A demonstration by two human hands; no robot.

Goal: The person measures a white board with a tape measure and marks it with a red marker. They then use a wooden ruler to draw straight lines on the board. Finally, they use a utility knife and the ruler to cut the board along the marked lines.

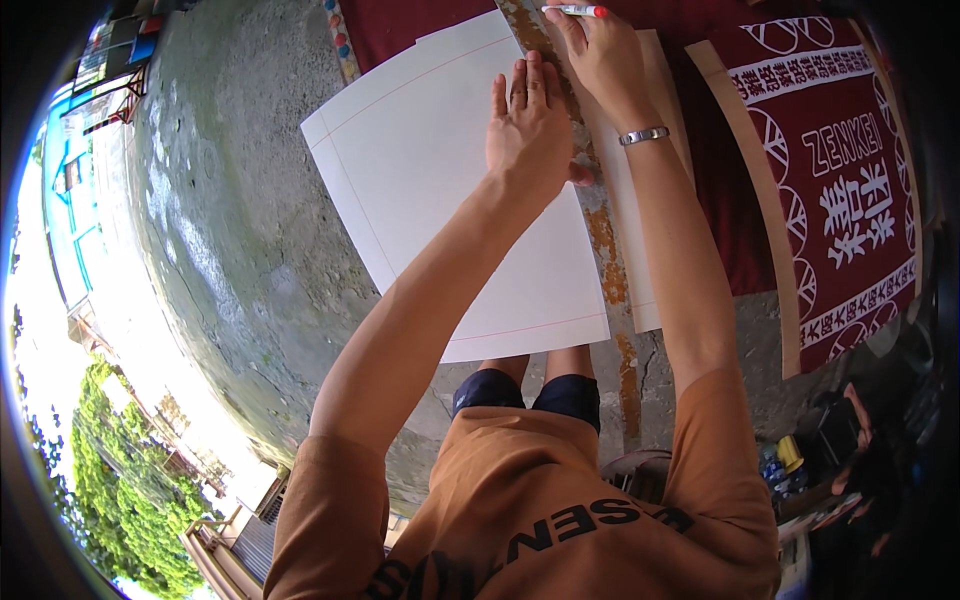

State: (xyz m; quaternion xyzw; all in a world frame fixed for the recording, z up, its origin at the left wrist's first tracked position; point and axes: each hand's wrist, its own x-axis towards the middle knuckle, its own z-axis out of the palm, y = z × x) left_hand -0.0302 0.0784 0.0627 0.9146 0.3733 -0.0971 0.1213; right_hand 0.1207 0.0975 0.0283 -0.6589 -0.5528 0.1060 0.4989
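Note:
A large white sheet (pixel 430 200) with thin red lines along its margins lies in front of me. Along its right side runs a long, worn straightedge (pixel 605 250) with rust-brown patches. My left hand (pixel 530 125) lies flat on the sheet, fingers stretched out, its thumb reaching over the straightedge. Farther up and to the right, my right hand (pixel 605 70) pinches a white marker (pixel 574 10) with a red end, close to the straightedge's far part. Right of the straightedge shows a pale strip (pixel 632 270); whether it belongs to the same sheet I cannot tell.
Dark red cloth (pixel 735 200) spreads under the papers. A dark red printed panel (pixel 840 180) with white patterns and a tan border lies at the right. Rough grey concrete (pixel 240 200) extends to the left. At the lower right are another person's arm (pixel 858 412) and a yellow container (pixel 790 453).

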